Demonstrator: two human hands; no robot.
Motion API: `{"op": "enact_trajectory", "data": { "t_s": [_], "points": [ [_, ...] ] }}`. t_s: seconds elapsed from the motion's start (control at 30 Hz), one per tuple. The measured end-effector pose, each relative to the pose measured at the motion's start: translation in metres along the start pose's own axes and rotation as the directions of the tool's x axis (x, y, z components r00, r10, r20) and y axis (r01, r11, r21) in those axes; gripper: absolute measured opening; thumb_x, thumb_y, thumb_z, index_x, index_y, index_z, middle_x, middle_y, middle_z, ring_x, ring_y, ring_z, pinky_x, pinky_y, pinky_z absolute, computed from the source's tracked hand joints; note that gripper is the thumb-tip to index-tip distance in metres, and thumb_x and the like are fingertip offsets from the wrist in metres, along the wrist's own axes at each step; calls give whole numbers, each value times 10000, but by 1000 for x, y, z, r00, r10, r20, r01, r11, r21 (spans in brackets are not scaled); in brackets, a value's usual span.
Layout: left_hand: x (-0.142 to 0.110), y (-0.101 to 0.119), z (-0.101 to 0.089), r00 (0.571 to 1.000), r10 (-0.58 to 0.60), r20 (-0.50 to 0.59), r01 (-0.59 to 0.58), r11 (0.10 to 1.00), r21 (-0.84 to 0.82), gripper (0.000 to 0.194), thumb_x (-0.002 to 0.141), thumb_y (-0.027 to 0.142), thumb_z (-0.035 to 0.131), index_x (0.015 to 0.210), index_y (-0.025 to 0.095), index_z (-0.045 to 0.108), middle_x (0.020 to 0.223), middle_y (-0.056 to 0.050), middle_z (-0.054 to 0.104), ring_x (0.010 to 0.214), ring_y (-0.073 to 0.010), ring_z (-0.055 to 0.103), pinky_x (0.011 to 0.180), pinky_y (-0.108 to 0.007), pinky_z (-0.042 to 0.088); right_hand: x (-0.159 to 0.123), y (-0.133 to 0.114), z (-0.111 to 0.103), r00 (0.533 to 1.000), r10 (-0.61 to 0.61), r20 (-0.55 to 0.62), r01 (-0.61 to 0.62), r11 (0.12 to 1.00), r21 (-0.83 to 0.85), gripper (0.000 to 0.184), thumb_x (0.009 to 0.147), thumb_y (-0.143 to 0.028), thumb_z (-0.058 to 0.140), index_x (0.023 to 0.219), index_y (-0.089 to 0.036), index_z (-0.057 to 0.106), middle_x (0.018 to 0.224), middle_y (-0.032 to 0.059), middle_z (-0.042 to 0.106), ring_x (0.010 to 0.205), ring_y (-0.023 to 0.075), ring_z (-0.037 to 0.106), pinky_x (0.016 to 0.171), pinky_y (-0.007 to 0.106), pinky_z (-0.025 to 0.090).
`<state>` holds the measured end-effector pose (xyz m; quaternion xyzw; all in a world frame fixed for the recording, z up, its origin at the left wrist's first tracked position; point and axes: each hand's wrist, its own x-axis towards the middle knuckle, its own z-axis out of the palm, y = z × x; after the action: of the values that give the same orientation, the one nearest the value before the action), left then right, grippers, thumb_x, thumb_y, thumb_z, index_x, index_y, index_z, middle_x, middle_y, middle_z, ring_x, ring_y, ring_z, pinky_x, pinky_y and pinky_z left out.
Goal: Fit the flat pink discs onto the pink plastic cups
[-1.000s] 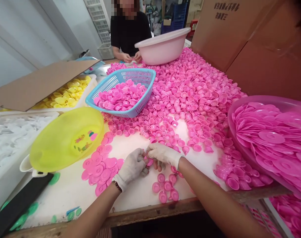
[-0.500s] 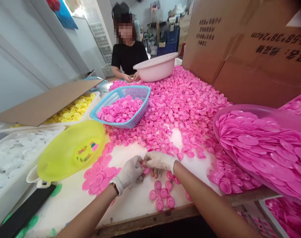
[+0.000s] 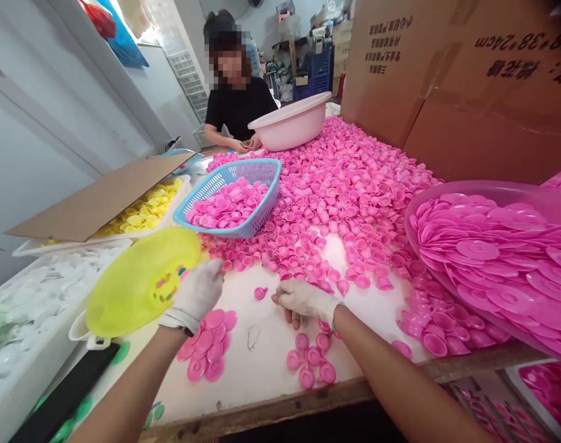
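Observation:
My left hand [image 3: 199, 292], in a pale glove, is over the right rim of a yellow basin [image 3: 123, 289], just above a small pile of flat pink saucers [image 3: 209, 351]. Its fingertips are turned away, so whether they pinch anything is hidden. Also gloved, with bare fingertips, my right hand [image 3: 305, 299] rests low over the white tabletop, fingers loosely bent and apart, nothing visible in them. A single small pink toy cup [image 3: 260, 293] lies left of its fingertips. Below that hand sits a small cluster of pink cups [image 3: 310, 360].
A large heap of pink cups [image 3: 335, 184] spreads behind my hands. A blue basket [image 3: 257, 227] holds pink pieces. At right stands a pink basin [image 3: 414, 227] of saucers under a cardboard box [image 3: 469, 135]. A co-worker [image 3: 241, 111] sits across the table.
My hands were together at a small pink piece; they are now apart. My left hand has moved left and up towards the yellow basin. A lone cup now shows between them.

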<state>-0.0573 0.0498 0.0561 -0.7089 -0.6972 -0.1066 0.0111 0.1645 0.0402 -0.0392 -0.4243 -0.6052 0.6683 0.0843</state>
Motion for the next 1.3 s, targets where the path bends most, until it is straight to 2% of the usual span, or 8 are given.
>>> {"op": "enact_trajectory", "data": {
  "t_s": [0.17, 0.4, 0.6, 0.77, 0.93, 1.07, 1.2, 1.3],
  "points": [
    [-8, -30, 55, 979, -162, 127, 129, 964, 234, 246, 824, 218, 426, 793, 117, 648, 915, -194, 639, 649, -249, 618, 526, -333, 429, 2, -19, 13, 903, -332, -271, 136, 822, -553, 227, 906, -290, 459, 1119, -225, 500, 778, 21, 650, 654, 136, 620, 545, 216, 410],
    [-20, -32, 60, 981, -96, 166, 43, 953, 299, 272, 865, 233, 390, 863, 162, 652, 969, -116, 627, 784, -206, 612, 631, -296, 431, 7, -25, 24, 925, -328, -191, 98, 692, -715, 143, 872, -235, 497, 960, -187, 599, 842, 79, 665, 726, 205, 618, 589, 280, 395],
    [-48, -12, 44, 993, -117, 6, 116, 980, -163, 220, 868, 313, 409, 848, 188, 589, 856, -52, 637, 750, -184, 600, 654, -286, 451, -5, -16, 8, 840, -426, -336, 238, 846, -476, 156, 862, -206, 488, 965, -194, 604, 814, 13, 646, 744, 133, 592, 678, 232, 419],
    [-60, 24, 36, 949, -129, 288, 304, 616, -727, 195, 857, 362, 456, 854, 189, 548, 638, 13, 587, 582, -139, 580, 580, -264, 498, -1, -23, 14, 884, -329, -333, 336, 941, -37, 141, 877, -250, 433, 860, -182, 555, 674, -29, 579, 487, 67, 480, 497, 185, 387],
    [-64, 40, 46, 999, 13, -46, -39, 790, -612, 154, 869, 290, 458, 820, 198, 570, 779, -37, 643, 735, -168, 622, 714, -313, 518, -6, -23, 12, 955, -229, -191, 289, 869, 402, 141, 853, -298, 448, 823, -179, 518, 694, -12, 607, 455, 68, 520, 406, 167, 360],
    [-66, 37, 52, 946, 216, -240, -310, 816, -487, 158, 854, 221, 463, 862, 202, 619, 994, -81, 659, 956, -195, 618, 874, -333, 493, -5, -20, 5, 959, -218, -179, 279, 831, 482, 91, 816, -227, 485, 848, -161, 539, 663, 2, 609, 512, 88, 566, 448, 173, 416],
    [-72, 39, 58, 1000, 26, 15, -10, 761, -648, 158, 811, 276, 529, 908, 183, 612, 948, -85, 660, 877, -213, 636, 792, -352, 518, 1, -17, 5, 954, -173, -243, 227, 949, 218, 165, 794, -154, 490, 946, -172, 553, 556, -39, 549, 453, 84, 514, 423, 168, 390],
    [-75, 43, 62, 877, -78, 474, 455, 453, -767, 223, 815, 358, 512, 923, 167, 555, 743, -44, 638, 603, -163, 621, 572, -304, 514, 6, -13, 8, 941, -163, -298, 155, 987, -51, 162, 788, -146, 503, 923, -179, 588, 573, -40, 541, 449, 72, 498, 434, 169, 368]
  ]
}}
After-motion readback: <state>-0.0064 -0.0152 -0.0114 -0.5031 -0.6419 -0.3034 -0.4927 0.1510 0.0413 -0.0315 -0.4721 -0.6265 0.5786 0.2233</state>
